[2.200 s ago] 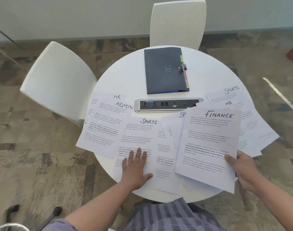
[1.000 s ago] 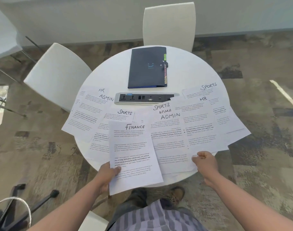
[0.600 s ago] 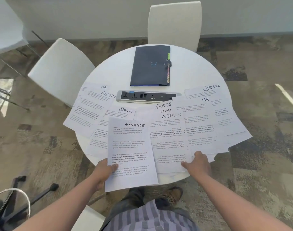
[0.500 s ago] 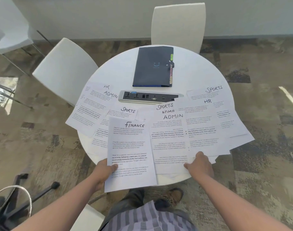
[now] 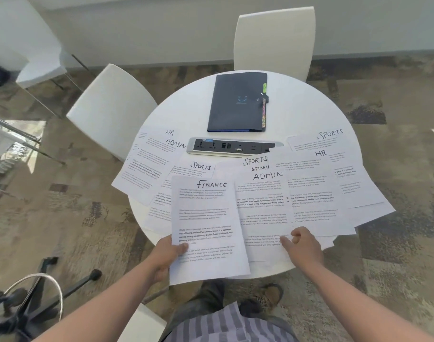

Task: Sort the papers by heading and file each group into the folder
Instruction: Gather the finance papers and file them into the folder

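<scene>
The left hand (image 5: 167, 255) now grips the white FINANCE-headed sheet (image 5: 207, 230), passed over from the right. The right hand (image 5: 300, 246), loosely curled with forefinger out, has dropped onto the upside-down ADMIN-headed sheet (image 5: 261, 213), holding nothing. Sorting has barely begun: papers stay fanned across the round white desk (image 5: 309, 114), and the dark blue folder (image 5: 237, 102) beyond lies closed.

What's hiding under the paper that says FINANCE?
The left hand holds the FINANCE sheet over a SPORTS sheet, whose heading peeks out above, and the white table edge. Whatever else lies underneath is covered.
</scene>
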`<state>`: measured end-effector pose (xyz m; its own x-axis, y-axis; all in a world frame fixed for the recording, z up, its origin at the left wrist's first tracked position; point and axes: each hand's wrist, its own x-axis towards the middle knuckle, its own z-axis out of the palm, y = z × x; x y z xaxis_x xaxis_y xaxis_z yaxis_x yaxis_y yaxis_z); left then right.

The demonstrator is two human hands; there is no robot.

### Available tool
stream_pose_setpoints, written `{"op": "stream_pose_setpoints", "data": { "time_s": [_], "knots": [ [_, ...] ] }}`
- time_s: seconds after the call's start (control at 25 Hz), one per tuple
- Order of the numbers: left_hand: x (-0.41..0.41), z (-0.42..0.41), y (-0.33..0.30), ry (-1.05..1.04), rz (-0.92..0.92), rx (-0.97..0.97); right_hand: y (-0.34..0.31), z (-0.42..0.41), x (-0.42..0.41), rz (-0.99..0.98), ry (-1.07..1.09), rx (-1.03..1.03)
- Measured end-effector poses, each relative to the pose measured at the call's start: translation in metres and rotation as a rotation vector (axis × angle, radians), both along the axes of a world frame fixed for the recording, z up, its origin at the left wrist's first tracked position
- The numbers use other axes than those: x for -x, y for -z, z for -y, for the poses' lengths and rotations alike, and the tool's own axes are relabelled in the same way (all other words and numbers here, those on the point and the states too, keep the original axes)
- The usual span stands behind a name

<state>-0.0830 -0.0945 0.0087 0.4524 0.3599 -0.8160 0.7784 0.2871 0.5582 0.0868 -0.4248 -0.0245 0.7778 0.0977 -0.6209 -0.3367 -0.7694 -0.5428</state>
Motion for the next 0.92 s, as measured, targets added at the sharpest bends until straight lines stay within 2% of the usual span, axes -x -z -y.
{"op": "stream_pose_setpoints", "data": {
  "time_s": [0.04, 0.12, 0.2, 0.28, 0.48, 0.6, 0.8, 0.92],
  "knots": [
    [-0.004, 0.002, -0.001, 0.012, 0.012, 0.033, -0.011, -0.007, 0.004, -0.074, 0.071, -0.164],
    [-0.015, 0.01, -0.002, 0.051, 0.033, 0.085, -0.035, -0.023, 0.009, -0.352, 0.22, -0.494],
    [-0.025, 0.019, -0.004, 0.1, 0.056, 0.115, -0.046, -0.034, 0.012, -0.528, 0.251, -0.669],
    [-0.034, 0.024, -0.008, 0.153, 0.081, 0.138, -0.048, -0.043, 0.011, -0.532, 0.224, -0.679],
    [-0.049, 0.014, -0.023, 0.164, 0.126, 0.168, -0.053, -0.06, 0.001, -0.393, 0.211, -0.563],
    [-0.059, -0.015, -0.028, 0.024, 0.11, -0.007, -0.059, -0.069, -0.009, -0.327, 0.29, -0.569],
    [-0.07, -0.115, -0.009, -0.251, 0.043, -0.327, -0.052, -0.097, -0.026, -0.255, 0.418, -0.576],
    [-0.066, -0.184, 0.009, -0.371, -0.033, -0.416, -0.047, -0.135, -0.032, -0.237, 0.465, -0.563]
  ]
}}
